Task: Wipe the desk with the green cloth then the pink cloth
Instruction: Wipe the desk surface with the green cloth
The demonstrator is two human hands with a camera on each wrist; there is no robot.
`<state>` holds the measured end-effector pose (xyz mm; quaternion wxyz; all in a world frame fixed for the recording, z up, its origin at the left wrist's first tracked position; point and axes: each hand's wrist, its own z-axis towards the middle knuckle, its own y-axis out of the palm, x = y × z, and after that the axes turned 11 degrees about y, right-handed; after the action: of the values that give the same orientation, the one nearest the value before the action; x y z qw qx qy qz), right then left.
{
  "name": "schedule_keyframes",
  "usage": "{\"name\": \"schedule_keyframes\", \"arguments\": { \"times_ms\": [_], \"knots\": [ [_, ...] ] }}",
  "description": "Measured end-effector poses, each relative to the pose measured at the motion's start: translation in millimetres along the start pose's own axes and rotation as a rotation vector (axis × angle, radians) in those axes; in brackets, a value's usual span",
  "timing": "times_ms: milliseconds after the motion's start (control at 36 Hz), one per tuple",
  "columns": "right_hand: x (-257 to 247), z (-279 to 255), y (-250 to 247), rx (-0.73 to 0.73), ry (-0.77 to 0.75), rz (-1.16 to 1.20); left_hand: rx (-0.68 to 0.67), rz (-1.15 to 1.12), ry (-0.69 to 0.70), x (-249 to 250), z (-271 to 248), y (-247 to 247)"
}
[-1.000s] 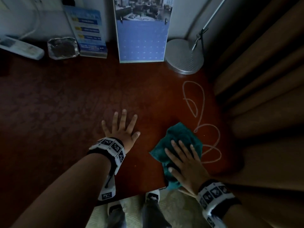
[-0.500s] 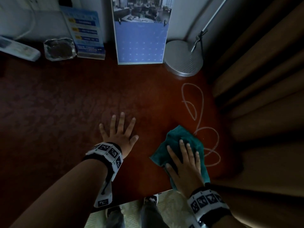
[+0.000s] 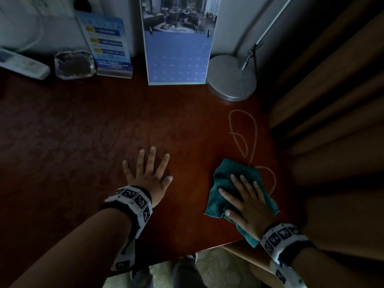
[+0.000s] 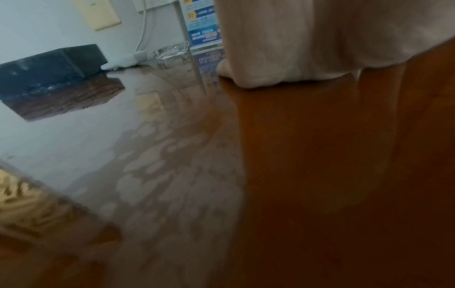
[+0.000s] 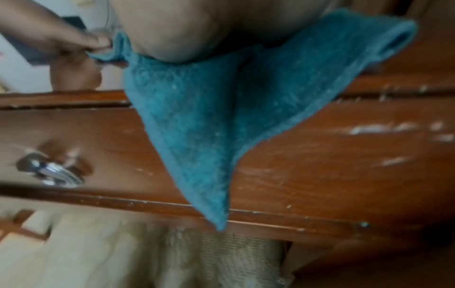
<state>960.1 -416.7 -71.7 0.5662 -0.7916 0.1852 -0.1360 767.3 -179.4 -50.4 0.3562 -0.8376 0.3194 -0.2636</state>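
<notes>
The green cloth (image 3: 223, 177) lies crumpled near the front right corner of the dark red-brown desk (image 3: 83, 132). My right hand (image 3: 239, 196) presses flat on it with straight fingers. In the right wrist view a corner of the cloth (image 5: 197, 126) hangs over the desk's front edge, under my palm. My left hand (image 3: 148, 173) lies flat on the bare desk to the left of the cloth, fingers spread and holding nothing. The left wrist view shows that palm (image 4: 283, 48) on the glossy top (image 4: 320, 175). No pink cloth is in view.
A loose white cord (image 3: 247, 138) loops just beyond the cloth. Along the back stand a lamp base (image 3: 232, 77), a calendar (image 3: 178, 53), a leaflet stand (image 3: 108, 42), a glass ashtray (image 3: 73, 64) and a remote (image 3: 22, 64). Curtains (image 3: 332, 100) hang at the right; a drawer handle (image 5: 49, 171) sits below.
My right hand has slid the green cloth to the right, toward the desk's right edge and front corner. The left hand has stayed flat in place.
</notes>
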Motion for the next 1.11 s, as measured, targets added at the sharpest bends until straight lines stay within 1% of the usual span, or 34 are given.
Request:
{"name": "schedule_keyframes", "arguments": {
  "times_ms": [111, 194, 361, 472, 639, 750, 861, 1028, 1111],
  "knots": [
    [9.0, 11.0, -5.5, -0.023, -0.080, -0.017, 0.086, 0.062, 0.004, 5.1, 0.2, -8.7],
    [16.4, 23.2, -9.1, -0.035, -0.139, -0.027, 0.137, 0.040, 0.019, 14.1, 7.1, -15.8],
    [27.1, 48.1, -15.7, -0.047, -0.211, -0.099, 0.116, 0.002, 0.091, 35.6, 26.8, -18.3],
    [31.9, 63.7, -21.1, -0.040, -0.257, -0.116, 0.070, -0.019, 0.081, 42.1, 35.7, -14.6],
    [36.4, 89.5, -28.6, -0.063, -0.284, -0.106, 0.059, -0.025, 0.075, 42.9, 39.8, -11.3],
    [37.4, 108.0, -35.3, -0.059, -0.275, -0.104, 0.082, -0.021, 0.079, 42.0, 40.6, -9.2],
    [37.2, 125.0, -40.3, -0.046, -0.262, -0.088, 0.073, -0.024, 0.080, 41.1, 40.8, -9.5],
    [34.0, 151.1, -49.1, -0.099, -0.163, -0.097, 0.090, -0.042, 0.088, 39.5, 41.6, -6.6],
    [29.8, 161.4, -54.5, -0.103, -0.108, -0.090, 0.089, -0.039, 0.087, 39.5, 42.9, -4.8]
  ]
}}
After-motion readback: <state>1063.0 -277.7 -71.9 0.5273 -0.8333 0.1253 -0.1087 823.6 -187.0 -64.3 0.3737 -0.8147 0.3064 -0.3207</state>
